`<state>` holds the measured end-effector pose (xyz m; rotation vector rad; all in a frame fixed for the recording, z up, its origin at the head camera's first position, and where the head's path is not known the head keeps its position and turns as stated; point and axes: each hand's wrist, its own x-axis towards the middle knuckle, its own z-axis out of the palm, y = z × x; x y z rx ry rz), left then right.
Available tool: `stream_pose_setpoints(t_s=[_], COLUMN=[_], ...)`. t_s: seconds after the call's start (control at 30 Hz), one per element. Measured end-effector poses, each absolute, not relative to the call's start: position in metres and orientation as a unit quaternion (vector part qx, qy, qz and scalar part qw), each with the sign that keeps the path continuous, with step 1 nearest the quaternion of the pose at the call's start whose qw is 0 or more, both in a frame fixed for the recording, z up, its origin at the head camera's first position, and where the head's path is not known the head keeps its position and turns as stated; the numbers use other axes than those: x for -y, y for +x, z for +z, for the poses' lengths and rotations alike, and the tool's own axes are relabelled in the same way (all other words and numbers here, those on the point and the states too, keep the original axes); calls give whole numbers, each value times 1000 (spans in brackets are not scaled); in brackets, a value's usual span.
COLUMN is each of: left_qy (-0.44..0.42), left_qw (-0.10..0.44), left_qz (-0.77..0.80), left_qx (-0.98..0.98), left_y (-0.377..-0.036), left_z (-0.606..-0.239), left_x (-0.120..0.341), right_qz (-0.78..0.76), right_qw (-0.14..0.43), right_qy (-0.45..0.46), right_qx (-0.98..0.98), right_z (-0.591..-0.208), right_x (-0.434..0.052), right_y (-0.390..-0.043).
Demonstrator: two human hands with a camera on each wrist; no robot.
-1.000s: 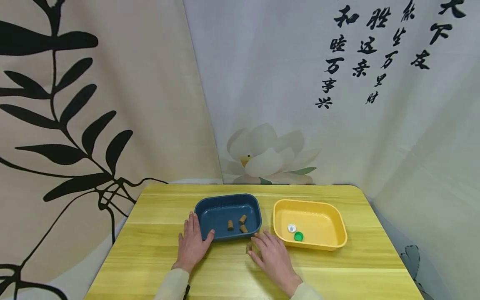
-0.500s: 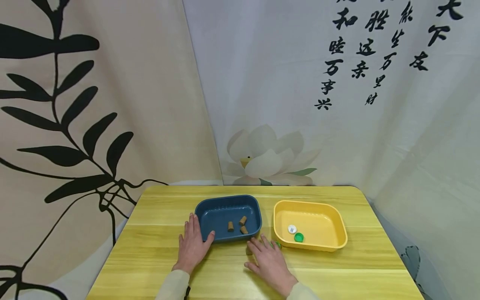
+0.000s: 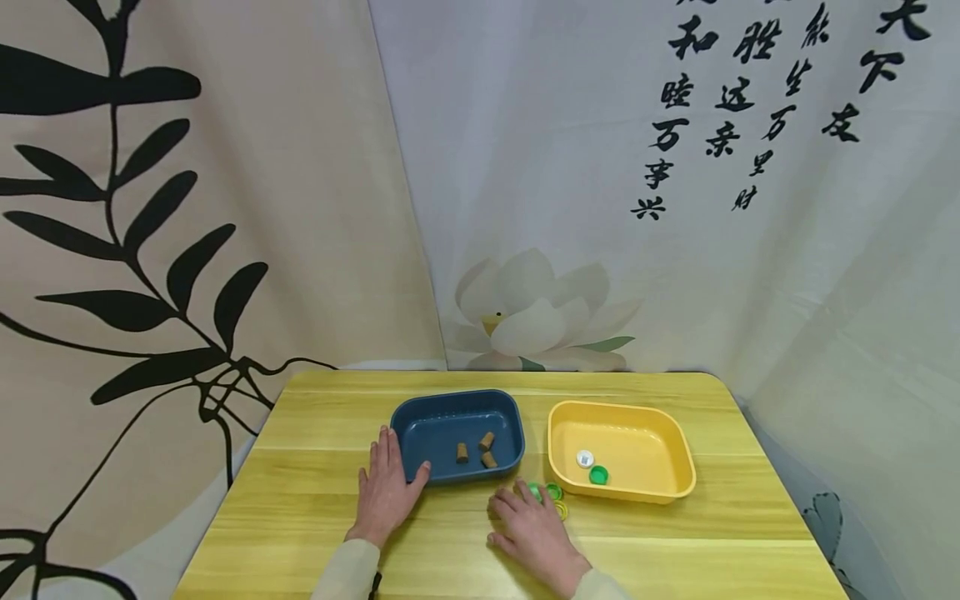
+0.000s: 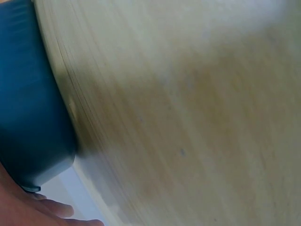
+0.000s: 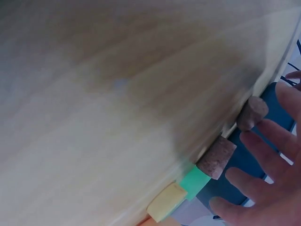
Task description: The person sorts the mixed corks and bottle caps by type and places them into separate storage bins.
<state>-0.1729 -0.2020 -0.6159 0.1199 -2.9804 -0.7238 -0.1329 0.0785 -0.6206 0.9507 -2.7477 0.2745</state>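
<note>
My left hand (image 3: 387,485) lies flat on the yellow wooden table (image 3: 315,500), its thumb against the front left corner of the blue tray (image 3: 438,417). That tray holds three corks (image 3: 478,449). My right hand (image 3: 527,523) rests open on the table in front of the gap between the trays, fingers spread. Just past its fingertips lie two green caps (image 3: 543,491) and a yellow cap (image 3: 562,509). In the right wrist view two corks (image 5: 215,157), a green cap (image 5: 196,181) and a yellow cap (image 5: 165,201) lie on the table close to my fingers (image 5: 263,188).
A yellow tray (image 3: 667,433) stands right of the blue one and holds a white cap (image 3: 584,457) and a green cap (image 3: 597,475). Printed curtains hang behind the table. The left wrist view shows the blue tray's wall (image 4: 28,108) and bare tabletop.
My right hand has slid back toward me, uncovering the green and yellow caps on the table. The left hand has stayed put.
</note>
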Motion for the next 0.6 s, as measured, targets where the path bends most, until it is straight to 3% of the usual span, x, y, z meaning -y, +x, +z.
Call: stream_pose_setpoints(t_s=[0.2, 0.47, 0.6], left_qy=[40, 43, 42], left_qw=[43, 32, 30], left_qz=[-237, -236, -234], left_qx=[970, 970, 971], left_y=[-174, -174, -174], left_z=[-616, -616, -616], left_x=[202, 202, 202], right_qz=[103, 101, 78], right_qw=[125, 39, 60], right_qy=[330, 271, 279], right_qx=[930, 957, 955], right_z=[-618, -614, -617], right_x=[-76, -68, -66], right_y=[-131, -133, -133])
